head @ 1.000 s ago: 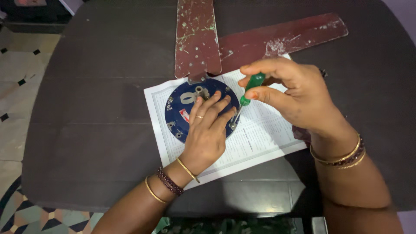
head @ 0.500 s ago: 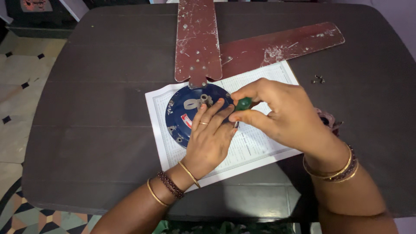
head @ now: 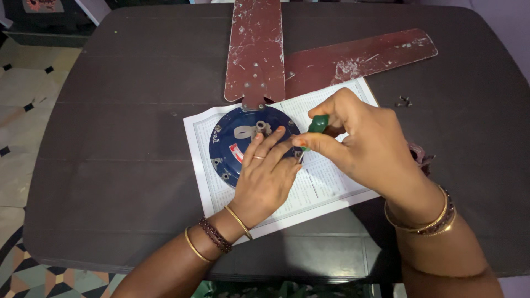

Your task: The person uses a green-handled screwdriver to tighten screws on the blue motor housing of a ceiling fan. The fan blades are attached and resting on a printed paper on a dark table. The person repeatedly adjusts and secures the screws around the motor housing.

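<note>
White rectangular printed paper sheet (head: 326, 190) lies at table centre, tilted, densely lined with small dark print, green-tinted border. Small red-and-white label sticker (head: 237, 153) on the round dark-blue metal fan hub (head: 226, 138), at the hub's 7 o'clock. No packages, screens.

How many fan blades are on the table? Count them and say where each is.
2. One dark red fan blade points straight up from the blue fan motor hub; the second blade angles up to the right, partly under the first. Others may lie out of frame.
</note>
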